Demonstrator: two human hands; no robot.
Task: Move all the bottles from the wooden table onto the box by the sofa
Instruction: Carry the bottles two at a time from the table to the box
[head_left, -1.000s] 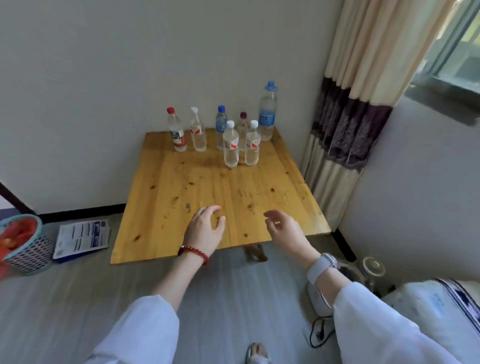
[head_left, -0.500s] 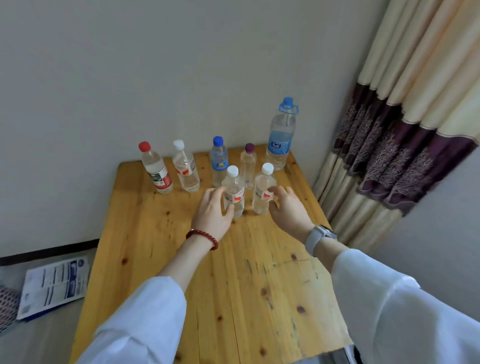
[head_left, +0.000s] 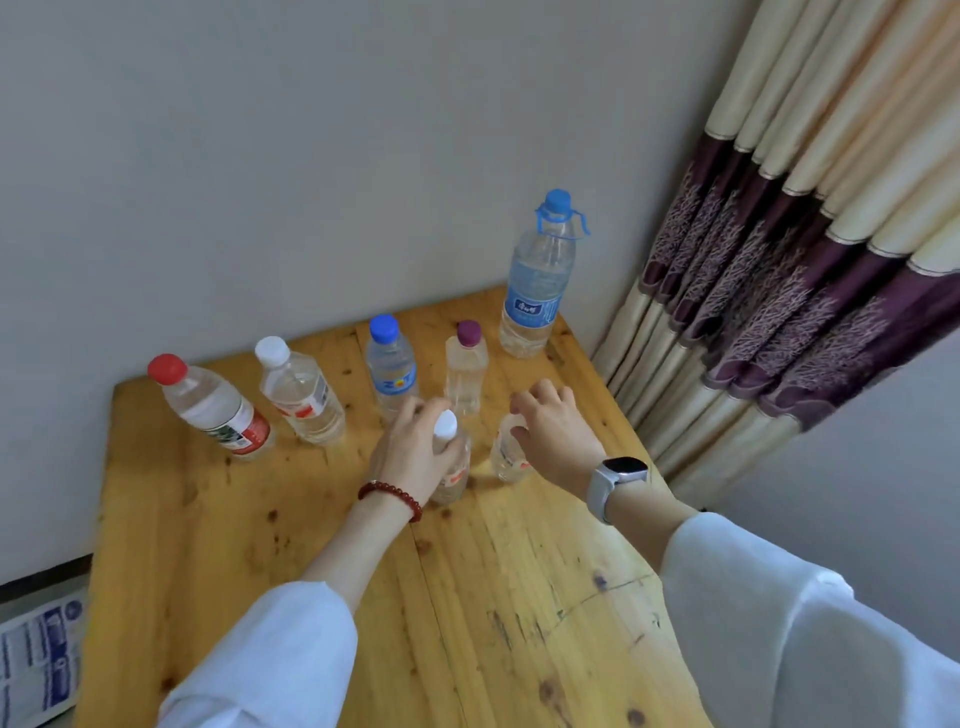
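Note:
Several clear plastic bottles stand at the far end of the wooden table (head_left: 519, 597). My left hand (head_left: 415, 457) is wrapped around the neck of a small white-capped bottle (head_left: 453, 480) in the front row. My right hand (head_left: 558, 431) is closed over the top of the small bottle (head_left: 505, 460) beside it, hiding its cap. Behind them stand a red-capped bottle (head_left: 215, 410), a white-capped bottle (head_left: 304, 400), a small blue-capped bottle (head_left: 390, 366), a purple-capped bottle (head_left: 466, 371) and a tall blue-capped bottle (head_left: 537, 291). The box and the sofa are out of view.
A grey wall runs close behind the table. A cream and purple curtain (head_left: 779, 260) hangs just past the table's right edge. A printed paper (head_left: 36, 660) lies on the floor at the lower left.
I have moved closer to the table. Both hands reached forward from the near edge to the two front bottles and closed on them.

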